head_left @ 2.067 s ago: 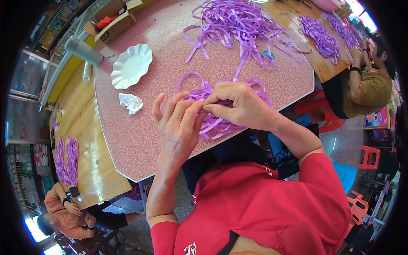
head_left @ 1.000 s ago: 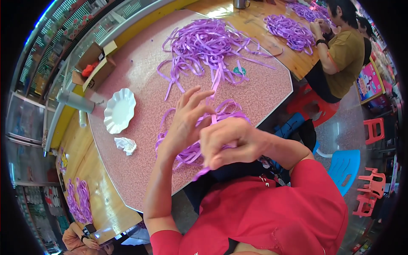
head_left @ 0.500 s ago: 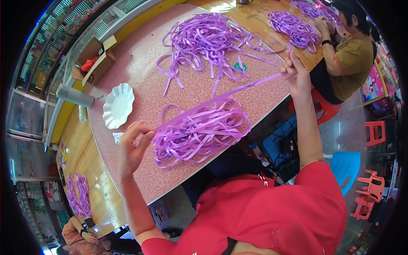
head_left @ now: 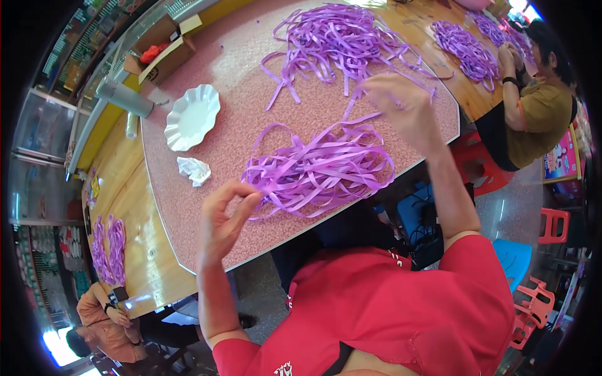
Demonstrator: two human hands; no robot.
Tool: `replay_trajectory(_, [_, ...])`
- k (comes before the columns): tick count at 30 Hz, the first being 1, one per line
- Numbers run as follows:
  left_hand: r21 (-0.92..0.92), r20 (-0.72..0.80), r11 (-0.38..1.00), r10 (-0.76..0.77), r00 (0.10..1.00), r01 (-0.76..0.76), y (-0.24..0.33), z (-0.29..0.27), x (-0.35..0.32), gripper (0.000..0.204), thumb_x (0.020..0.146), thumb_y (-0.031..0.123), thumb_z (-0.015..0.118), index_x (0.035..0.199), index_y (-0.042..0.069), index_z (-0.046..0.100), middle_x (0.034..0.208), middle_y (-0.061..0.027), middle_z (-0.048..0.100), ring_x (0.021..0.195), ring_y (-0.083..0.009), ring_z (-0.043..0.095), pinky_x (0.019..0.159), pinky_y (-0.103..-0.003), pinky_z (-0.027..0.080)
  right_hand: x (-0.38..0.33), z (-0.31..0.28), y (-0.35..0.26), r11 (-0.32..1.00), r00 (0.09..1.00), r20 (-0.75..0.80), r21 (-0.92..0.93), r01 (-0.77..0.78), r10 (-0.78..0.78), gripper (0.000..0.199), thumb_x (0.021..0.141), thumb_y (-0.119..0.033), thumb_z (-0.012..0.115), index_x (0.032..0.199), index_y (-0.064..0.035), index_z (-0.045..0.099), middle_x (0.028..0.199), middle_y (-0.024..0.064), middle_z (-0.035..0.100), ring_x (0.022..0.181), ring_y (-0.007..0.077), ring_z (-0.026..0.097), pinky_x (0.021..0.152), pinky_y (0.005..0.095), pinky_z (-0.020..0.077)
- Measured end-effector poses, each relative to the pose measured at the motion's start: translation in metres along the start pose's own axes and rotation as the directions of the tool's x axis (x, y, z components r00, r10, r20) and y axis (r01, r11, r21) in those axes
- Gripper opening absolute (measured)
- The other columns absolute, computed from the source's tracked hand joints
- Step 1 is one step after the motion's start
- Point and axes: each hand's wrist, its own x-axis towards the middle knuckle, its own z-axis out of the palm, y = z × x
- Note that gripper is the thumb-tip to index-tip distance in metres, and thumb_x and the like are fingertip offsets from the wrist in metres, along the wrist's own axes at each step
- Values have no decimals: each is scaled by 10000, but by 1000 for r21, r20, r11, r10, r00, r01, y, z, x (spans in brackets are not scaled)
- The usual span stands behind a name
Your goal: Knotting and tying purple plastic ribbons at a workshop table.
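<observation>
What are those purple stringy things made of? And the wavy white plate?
The purple strips look like thin plastic ribbon: flat, shiny, and springing into stiff loops where the left hand pinches them. It could be coated paper; the picture can't settle that. The white plate looks like thin moulded plastic or foam, with a smooth, slightly glossy surface and a fluted rim.

Open brown cardboard box with red contents at surface's far left edge, colourful poster far right
</observation>
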Motion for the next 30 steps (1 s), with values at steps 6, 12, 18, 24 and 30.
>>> replay_trajectory(6, [-340,-50,939,-78,996,56,41,27,4,179,995,158,657,994,-21,660,843,-21,652,794,-86,599,734,-229,479,3,79,-104,758,795,599,559,-336,-89,282,865,-106,766,1133,-31,726,1027,110,716,923,197,684,818,309,535])
replay_trajectory(12, [-325,-6,930,-181,983,170,15,12,7,222,1010,215,643,981,-4,620,802,-28,650,712,-92,615,678,-233,484,1,104,-99,878,912,376,478,-37,-166,179,861,-88,764,1034,-43,754,759,70,608,670,152,563,602,315,441])
replay_trajectory(18, [20,-129,995,-96,987,99,-30,-21,44,261,975,273,677,1000,17,637,824,-56,673,760,-166,630,707,-296,477,16,110,-82,913,953,301,394,-104,-21,121,876,-94,758,971,-18,752,737,9,581,628,81,481,546,267,382])
replay_trajectory(24, [891,-343,421,387,856,167,-105,-78,99,348,892,369,732,1055,63,710,1317,-137,582,1292,-345,451,1078,-545,302,19,99,-70,847,916,322,393,-359,239,123,919,-111,734,948,8,745,715,-53,539,620,22,404,533,227,324])
replay_trajectory(30, [906,-255,413,364,896,90,-113,-81,95,356,903,375,709,1076,65,709,1441,-165,494,1444,-395,284,1155,-620,189,12,94,-64,868,929,309,384,-316,202,125,921,-124,738,950,-2,747,732,-55,546,634,24,415,538,230,330])
